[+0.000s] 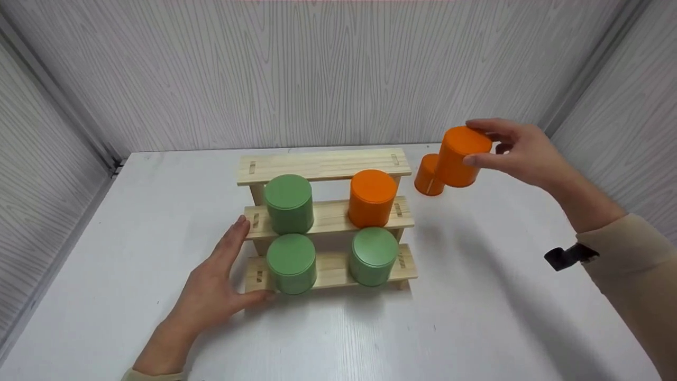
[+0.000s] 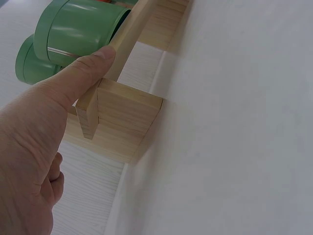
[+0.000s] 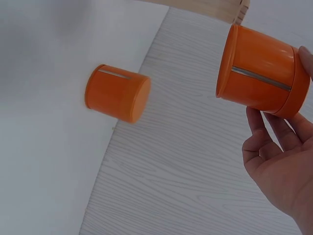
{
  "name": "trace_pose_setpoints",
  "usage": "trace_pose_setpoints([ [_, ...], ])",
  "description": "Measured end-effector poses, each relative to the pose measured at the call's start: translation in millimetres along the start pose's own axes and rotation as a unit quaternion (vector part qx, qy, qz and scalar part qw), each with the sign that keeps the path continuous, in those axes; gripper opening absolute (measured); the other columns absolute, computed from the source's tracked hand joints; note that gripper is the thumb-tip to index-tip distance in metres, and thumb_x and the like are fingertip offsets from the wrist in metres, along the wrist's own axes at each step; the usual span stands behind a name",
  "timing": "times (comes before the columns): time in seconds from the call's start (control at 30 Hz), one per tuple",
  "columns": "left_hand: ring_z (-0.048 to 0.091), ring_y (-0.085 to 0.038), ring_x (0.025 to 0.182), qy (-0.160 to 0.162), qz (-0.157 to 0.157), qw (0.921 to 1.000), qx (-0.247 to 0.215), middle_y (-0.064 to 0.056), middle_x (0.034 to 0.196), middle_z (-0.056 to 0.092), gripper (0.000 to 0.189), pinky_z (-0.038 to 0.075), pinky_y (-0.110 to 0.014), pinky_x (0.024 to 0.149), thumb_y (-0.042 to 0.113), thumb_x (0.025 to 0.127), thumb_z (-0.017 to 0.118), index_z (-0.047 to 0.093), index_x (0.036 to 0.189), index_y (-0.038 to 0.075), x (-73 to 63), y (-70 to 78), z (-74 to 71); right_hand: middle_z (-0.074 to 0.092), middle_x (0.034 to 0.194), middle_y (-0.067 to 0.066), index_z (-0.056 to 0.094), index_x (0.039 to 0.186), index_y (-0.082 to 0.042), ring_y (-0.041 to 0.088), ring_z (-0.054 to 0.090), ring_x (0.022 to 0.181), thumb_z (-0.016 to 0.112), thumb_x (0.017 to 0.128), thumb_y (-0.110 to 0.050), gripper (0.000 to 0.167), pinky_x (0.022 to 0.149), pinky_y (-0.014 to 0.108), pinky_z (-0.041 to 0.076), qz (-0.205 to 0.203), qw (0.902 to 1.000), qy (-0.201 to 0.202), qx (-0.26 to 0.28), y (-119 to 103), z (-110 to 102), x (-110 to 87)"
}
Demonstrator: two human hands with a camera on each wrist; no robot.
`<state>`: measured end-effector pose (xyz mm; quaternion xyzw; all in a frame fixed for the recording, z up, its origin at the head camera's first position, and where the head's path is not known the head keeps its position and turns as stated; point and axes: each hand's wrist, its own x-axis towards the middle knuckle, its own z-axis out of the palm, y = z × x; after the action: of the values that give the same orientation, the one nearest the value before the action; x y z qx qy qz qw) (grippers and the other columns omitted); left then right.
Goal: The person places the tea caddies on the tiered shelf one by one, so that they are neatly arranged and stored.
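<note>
A three-tier wooden rack (image 1: 322,166) stands on the table. My left hand (image 1: 211,288) holds its left side, thumb on the bottom board's front edge, a fingertip at the middle board's end. Beside that thumb is a green tin (image 2: 80,27) on the bottom board. A second green tin (image 1: 374,256) stands at that board's right. The middle board bears another green tin (image 1: 290,206) on the left and an orange tin (image 1: 373,198) on the right. Right of the rack, my right hand (image 1: 521,151) grips a raised orange tin (image 3: 264,71) between thumb and fingers.
One more orange tin (image 3: 115,93) stands on the white table (image 1: 476,317) near the back edge, partly behind the held one in the head view. Wood-grain panels (image 1: 338,74) rise behind the table and at both sides.
</note>
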<state>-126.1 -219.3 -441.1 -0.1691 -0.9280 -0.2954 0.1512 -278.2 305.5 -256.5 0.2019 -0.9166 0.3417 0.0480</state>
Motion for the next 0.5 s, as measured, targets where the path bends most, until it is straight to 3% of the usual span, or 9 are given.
trace_pose_setpoints([
  [0.27, 0.026, -0.027, 0.160, -0.005, -0.006, 1.0000, -0.006, 0.004, 0.178, 0.017, 0.133, 0.037, -0.053, 0.123, 0.043, 0.072, 0.100, 0.015, 0.173, 0.025, 0.2, -0.7, -0.4, 0.067, 0.134, 0.004, 0.061, 0.151, -0.015, 0.020, 0.060, 0.103, 0.083, 0.095, -0.025, 0.062, 0.079, 0.018, 0.048, -0.034, 0.9989, 0.009, 0.030, -33.1, -8.6, 15.1],
  [0.5, 0.025, -0.027, 0.160, -0.015, -0.013, 0.9998, -0.005, 0.005, 0.178, 0.015, 0.134, 0.036, -0.055, 0.123, 0.046, 0.072, 0.099, 0.013, 0.173, 0.026, -0.4, -0.3, -1.2, 0.067, 0.133, 0.005, 0.063, 0.150, -0.016, 0.024, 0.061, 0.101, 0.084, 0.093, -0.027, 0.062, 0.077, 0.020, 0.050, -0.048, 0.9978, -0.003, 0.046, -62.8, -1.9, 28.4],
])
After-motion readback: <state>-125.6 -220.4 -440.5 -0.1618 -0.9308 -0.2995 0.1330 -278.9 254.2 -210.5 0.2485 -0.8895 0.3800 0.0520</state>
